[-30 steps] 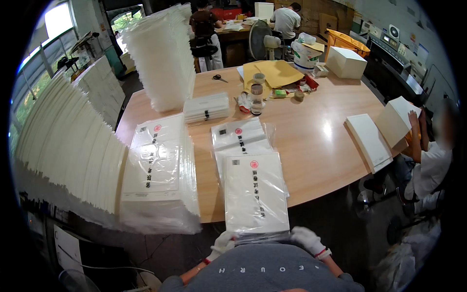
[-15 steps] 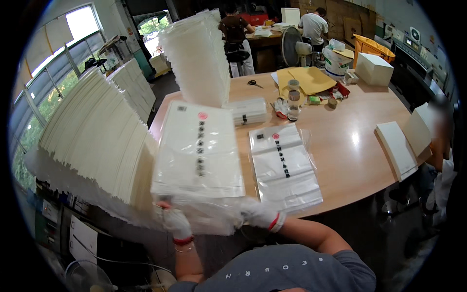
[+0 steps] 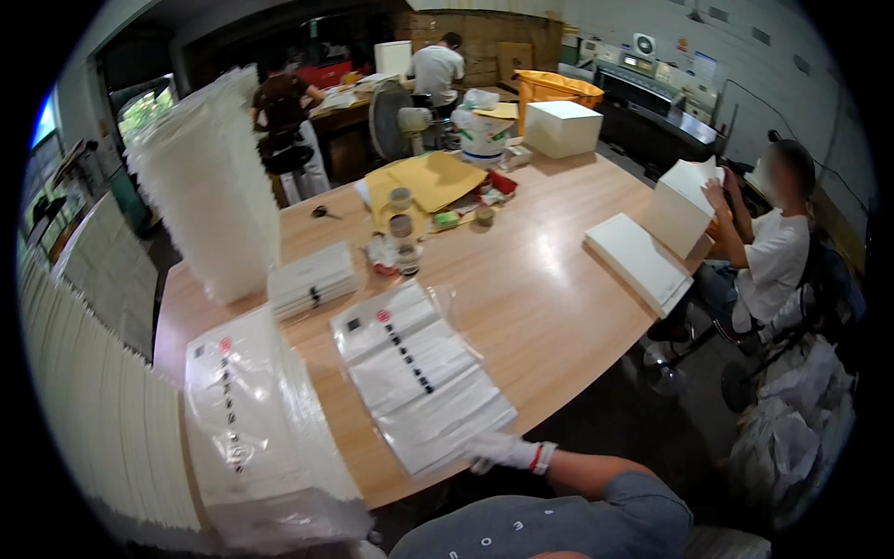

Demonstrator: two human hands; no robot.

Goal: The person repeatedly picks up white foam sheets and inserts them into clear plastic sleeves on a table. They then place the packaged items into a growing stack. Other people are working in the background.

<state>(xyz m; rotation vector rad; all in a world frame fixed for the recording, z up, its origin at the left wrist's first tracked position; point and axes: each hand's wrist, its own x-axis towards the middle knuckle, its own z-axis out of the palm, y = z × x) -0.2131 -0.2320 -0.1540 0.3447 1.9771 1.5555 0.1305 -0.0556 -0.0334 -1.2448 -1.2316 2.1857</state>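
My right hand (image 3: 503, 453), in a white glove with a red band at the wrist, reaches to the near edge of a stack of flat clear plastic bags (image 3: 424, 377) with dark print. Its fingers are stretched out, and the tips touch or nearly touch the bags' near right corner. To the left lies a plastic bag (image 3: 251, 410) filled with a thick stack of white paper, its loose mouth hanging toward me at the table's near edge. Only a scrap of white glove, apparently my left hand (image 3: 371, 543), shows beside that mouth; its fingers are hidden.
Tall stacks of white paper (image 3: 102, 410) stand at the left, another (image 3: 209, 186) behind. Packed bags (image 3: 312, 279), scissors (image 3: 326, 212), jars (image 3: 402, 233) and yellow envelopes (image 3: 433, 182) lie on the table (image 3: 549, 270). A seated co-worker (image 3: 778, 233) handles a paper block (image 3: 680, 205) at the right.
My view has swung right. Both hands have let go of the filled bag's mouth, as far as I see; the right has moved to the flat bags, and the left has nearly left the picture.
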